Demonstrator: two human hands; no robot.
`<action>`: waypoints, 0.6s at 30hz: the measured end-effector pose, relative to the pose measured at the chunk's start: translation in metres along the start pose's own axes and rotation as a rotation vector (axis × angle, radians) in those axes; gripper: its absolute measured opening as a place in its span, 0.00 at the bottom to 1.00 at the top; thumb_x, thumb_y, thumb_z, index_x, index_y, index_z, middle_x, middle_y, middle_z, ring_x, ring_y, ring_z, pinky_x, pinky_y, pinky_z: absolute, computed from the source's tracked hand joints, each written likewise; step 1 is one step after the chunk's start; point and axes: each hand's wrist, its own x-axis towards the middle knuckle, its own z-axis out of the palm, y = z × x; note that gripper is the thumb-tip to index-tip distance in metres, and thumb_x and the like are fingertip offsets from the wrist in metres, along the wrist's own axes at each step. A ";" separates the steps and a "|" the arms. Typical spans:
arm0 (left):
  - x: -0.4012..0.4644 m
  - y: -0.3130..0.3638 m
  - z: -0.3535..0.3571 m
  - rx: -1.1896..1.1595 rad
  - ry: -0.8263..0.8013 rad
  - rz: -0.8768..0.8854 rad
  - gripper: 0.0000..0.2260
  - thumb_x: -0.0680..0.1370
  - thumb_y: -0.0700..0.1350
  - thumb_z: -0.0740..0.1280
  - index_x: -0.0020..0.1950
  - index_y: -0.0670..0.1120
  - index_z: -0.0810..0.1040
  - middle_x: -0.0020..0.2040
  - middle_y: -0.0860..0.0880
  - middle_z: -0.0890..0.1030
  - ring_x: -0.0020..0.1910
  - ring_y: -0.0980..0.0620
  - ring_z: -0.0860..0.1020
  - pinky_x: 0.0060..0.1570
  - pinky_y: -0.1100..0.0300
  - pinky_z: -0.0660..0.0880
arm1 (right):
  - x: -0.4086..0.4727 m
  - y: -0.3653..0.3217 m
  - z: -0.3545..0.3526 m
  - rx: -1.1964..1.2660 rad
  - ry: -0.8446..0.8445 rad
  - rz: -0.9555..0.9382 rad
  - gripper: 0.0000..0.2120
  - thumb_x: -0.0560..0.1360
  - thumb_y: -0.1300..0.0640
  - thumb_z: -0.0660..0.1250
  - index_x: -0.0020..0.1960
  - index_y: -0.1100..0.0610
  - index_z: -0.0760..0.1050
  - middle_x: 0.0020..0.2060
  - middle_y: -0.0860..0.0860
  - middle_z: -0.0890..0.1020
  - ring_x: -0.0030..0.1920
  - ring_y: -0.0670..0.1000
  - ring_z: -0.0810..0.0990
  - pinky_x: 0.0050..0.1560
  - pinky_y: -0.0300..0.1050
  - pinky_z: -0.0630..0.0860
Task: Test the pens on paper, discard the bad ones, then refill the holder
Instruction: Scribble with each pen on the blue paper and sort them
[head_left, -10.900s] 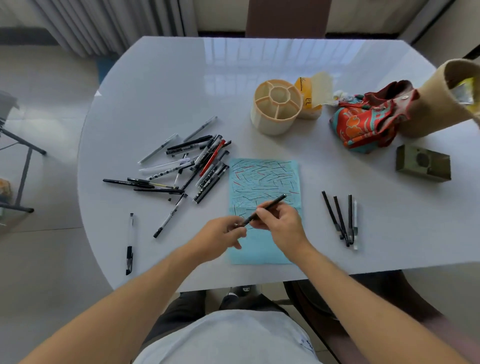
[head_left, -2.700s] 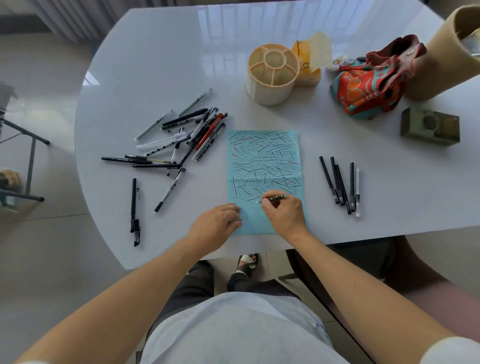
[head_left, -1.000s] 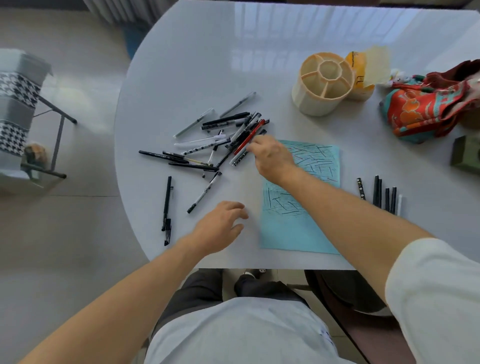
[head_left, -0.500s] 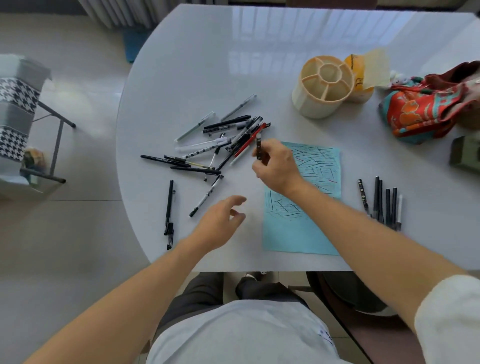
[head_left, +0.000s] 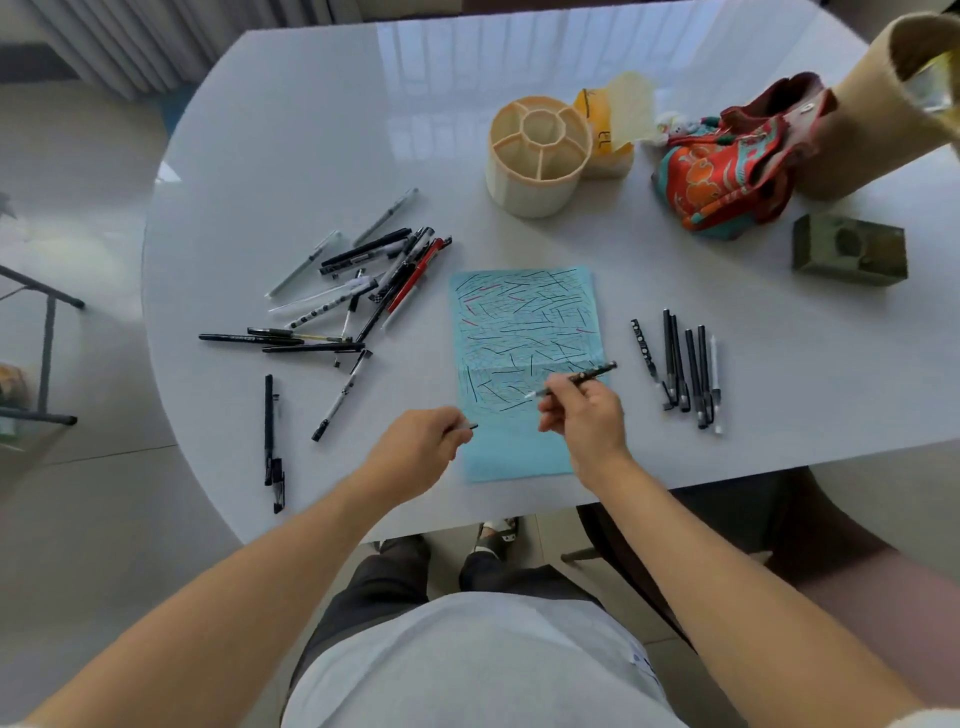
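Since half a second ago I see the right hand (head_left: 587, 415) has come back from the loose pile to the near part of the blue paper (head_left: 524, 364), and the left hand (head_left: 415, 452) has drawn in beside it. The right hand pinches a dark patterned pen (head_left: 592, 373) between thumb and fingers, its pale tip aimed left just over the scribbled sheet; I cannot tell whether the tip touches. The left hand is curled round a small dark piece, likely the cap (head_left: 470, 427), whose end pokes out toward the paper's left edge. The paper lies flat on the white desk (head_left: 311, 130), its far half thick with short black, blue and red strokes. To its left sprawls the pile of pens (head_left: 363, 291), black, white and one red, crossing one another. Nearer me, two lie apart from that heap: a black-and-white pen (head_left: 340, 397) at a slant and a black pen (head_left: 270, 441) close to the desk's near edge. Right of the paper, a neat row of pens (head_left: 680, 364) lies side by side, mostly black, one white at the outer end. Beyond the paper stands the cream holder (head_left: 537, 156), its compartments bare, with a yellow packet (head_left: 608, 135) just behind it. Farther right sit a red patterned cloth pouch (head_left: 727, 166), a tan cylinder (head_left: 883, 104) and a small olive box (head_left: 849, 249).
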 end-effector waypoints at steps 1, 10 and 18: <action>-0.005 -0.008 0.001 0.040 0.037 -0.011 0.09 0.81 0.48 0.64 0.40 0.51 0.75 0.32 0.58 0.78 0.30 0.59 0.73 0.32 0.59 0.64 | 0.004 0.000 -0.013 0.019 0.074 -0.008 0.09 0.80 0.59 0.69 0.41 0.60 0.81 0.30 0.52 0.83 0.28 0.50 0.78 0.31 0.44 0.79; -0.005 -0.002 0.027 0.271 0.132 0.382 0.07 0.79 0.49 0.68 0.48 0.47 0.84 0.55 0.52 0.84 0.58 0.52 0.79 0.57 0.60 0.73 | -0.011 0.022 0.014 -0.351 -0.102 -0.212 0.07 0.76 0.58 0.68 0.42 0.51 0.83 0.37 0.49 0.87 0.37 0.50 0.86 0.45 0.52 0.85; -0.010 -0.013 0.033 0.247 0.103 0.388 0.06 0.78 0.47 0.69 0.48 0.47 0.85 0.57 0.53 0.84 0.63 0.54 0.77 0.64 0.67 0.66 | -0.009 0.035 0.026 -0.729 -0.117 -0.419 0.04 0.76 0.52 0.71 0.48 0.51 0.84 0.38 0.47 0.87 0.38 0.50 0.85 0.45 0.51 0.82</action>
